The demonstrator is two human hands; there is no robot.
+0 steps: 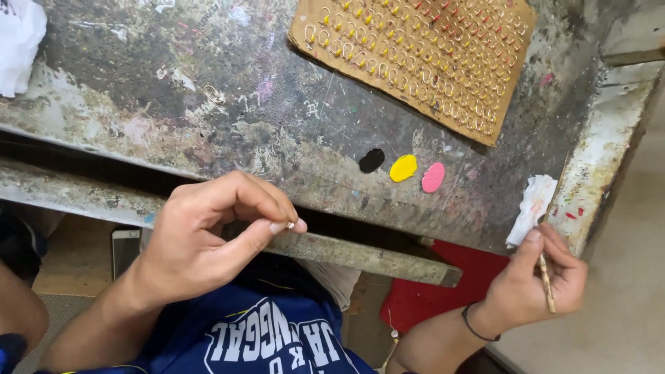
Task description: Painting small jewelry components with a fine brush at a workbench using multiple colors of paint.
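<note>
Head view showed both hands working below the near edge of a paint-stained workbench point(208, 104). Left hand point(201, 242) pinched a tiny metal hook point(291, 225) between thumb and forefinger, just before the bench rail. Right hand point(537, 280) gripped a thin stick point(546, 280) at the bench's right corner, beside a crumpled tissue point(532, 208). Black point(371, 160), yellow point(402, 167) and pink point(433, 177) paint blobs lay between. Cardboard sheet point(415, 55), farther back, held rows of hooks.
</note>
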